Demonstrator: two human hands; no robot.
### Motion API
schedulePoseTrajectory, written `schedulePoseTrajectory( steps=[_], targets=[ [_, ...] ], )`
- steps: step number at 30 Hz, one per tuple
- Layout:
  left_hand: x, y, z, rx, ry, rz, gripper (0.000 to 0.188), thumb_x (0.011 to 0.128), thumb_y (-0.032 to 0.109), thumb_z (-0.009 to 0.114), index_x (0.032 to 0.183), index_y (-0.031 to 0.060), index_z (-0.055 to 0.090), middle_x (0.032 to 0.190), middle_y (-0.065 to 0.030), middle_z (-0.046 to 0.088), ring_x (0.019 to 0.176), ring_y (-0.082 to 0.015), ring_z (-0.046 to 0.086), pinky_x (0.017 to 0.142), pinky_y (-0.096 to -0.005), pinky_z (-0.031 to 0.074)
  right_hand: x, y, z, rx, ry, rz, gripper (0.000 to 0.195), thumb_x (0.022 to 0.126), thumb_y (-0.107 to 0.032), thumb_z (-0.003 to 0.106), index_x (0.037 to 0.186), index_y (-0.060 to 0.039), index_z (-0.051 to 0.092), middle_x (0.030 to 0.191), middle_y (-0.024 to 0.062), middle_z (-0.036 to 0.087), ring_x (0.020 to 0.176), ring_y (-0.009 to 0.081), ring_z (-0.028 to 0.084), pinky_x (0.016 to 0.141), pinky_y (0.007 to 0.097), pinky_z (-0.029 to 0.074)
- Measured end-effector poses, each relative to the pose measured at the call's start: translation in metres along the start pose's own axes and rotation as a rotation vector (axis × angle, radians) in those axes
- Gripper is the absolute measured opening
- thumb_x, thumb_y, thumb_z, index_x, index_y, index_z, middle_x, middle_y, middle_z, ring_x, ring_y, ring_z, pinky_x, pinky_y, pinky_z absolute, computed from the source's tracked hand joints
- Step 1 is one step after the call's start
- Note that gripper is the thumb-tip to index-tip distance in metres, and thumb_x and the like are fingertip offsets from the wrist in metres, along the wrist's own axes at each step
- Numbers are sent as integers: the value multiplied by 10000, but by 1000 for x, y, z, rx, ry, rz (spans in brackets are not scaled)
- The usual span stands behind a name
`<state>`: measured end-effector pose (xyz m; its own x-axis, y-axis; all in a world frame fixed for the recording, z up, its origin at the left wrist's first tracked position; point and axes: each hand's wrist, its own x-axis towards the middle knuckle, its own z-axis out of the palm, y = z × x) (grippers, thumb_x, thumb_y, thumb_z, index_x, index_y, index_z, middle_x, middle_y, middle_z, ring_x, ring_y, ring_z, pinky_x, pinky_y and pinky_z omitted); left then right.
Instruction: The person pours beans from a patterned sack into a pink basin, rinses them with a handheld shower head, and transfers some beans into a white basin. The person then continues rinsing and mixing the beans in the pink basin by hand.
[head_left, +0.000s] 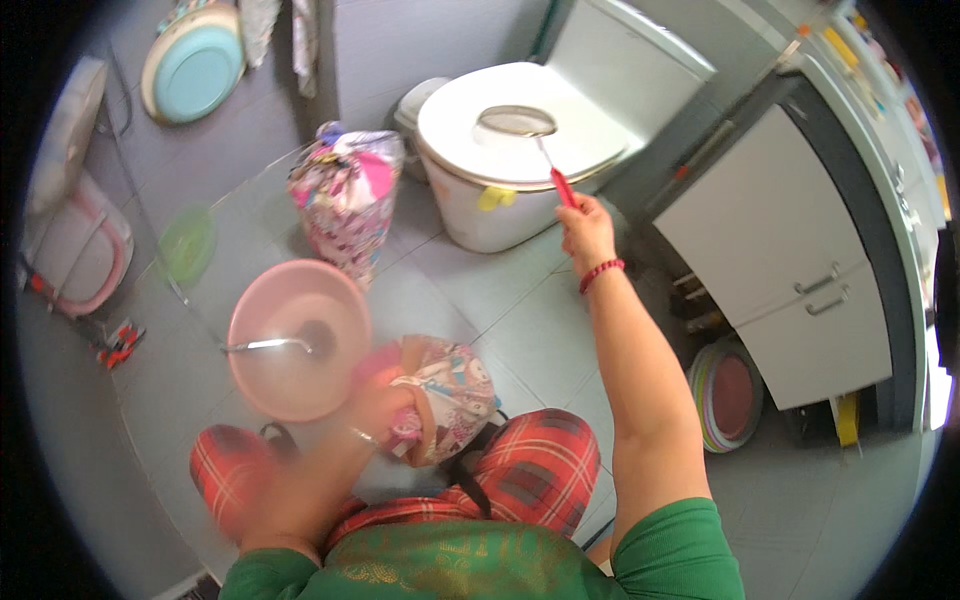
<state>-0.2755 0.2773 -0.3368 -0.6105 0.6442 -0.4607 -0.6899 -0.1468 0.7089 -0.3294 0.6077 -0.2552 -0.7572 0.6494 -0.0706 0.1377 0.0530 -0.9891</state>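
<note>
My right hand (587, 229) reaches forward with its fingers closed round the red handle of a mesh strainer (517, 120). The strainer's round mesh is over the white toilet lid (472, 90); whether it touches the lid, I cannot tell. Blurred, my left hand (382, 409) is at a cartoon-patterned bag (454, 390) between my knees. Its fingers are too smeared to show a grip, and something pink shows beside them. A pink basin (251, 315) stands on the floor just left of the bag, with a metal-handled ladle (274, 344) resting across its rim into it.
A taller patterned bag (352, 202) stands between basin and toilet. A green basin (187, 244) lies at the left, near a folded pink-and-white plastic item (97, 255). Blue basin (196, 79) hangs on the wall. Stacked basins (726, 397) sit under the white cabinet (780, 247) at right.
</note>
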Motion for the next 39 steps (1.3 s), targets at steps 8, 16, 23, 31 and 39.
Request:
schedulePoseTrajectory(
  steps=[8,16,23,31,39],
  targets=[
    [7,-15,-12,83,69,48,140,689,-15,538,825,1,510,767,-40,533,671,-97,518,573,-219,427,93,44,18,-700,363,-257,351,659,-125,582,1002,-53,557,942,141,585,851,265,568,765,336,433],
    [11,-20,-16,213,89,94,104,667,49,573,741,12,509,654,11,509,600,-60,476,513,-213,379,28,74,29,-604,470,-429,371,657,-79,570,1024,-49,526,955,145,525,880,269,504,819,340,387],
    [-5,2,7,194,-91,149,78,666,19,531,698,33,462,632,1,494,576,-52,450,475,-205,345,-39,202,2,-265,313,252,364,730,-175,581,1044,-12,495,1048,97,521,945,196,507,827,335,387],
    [-70,62,47,-159,-384,278,134,643,-3,507,692,58,399,649,37,430,592,-38,404,504,-175,331,-105,249,1,165,-249,710,420,840,-333,431,1128,-28,440,1093,108,520,972,241,503,834,398,401],
    [-112,111,66,-544,-644,431,270,598,19,584,822,70,442,764,-11,475,736,-104,489,652,-233,418,-177,113,-22,714,-350,289,414,843,-330,424,1125,-27,441,1100,110,516,978,245,498,837,398,400]
  ],
)
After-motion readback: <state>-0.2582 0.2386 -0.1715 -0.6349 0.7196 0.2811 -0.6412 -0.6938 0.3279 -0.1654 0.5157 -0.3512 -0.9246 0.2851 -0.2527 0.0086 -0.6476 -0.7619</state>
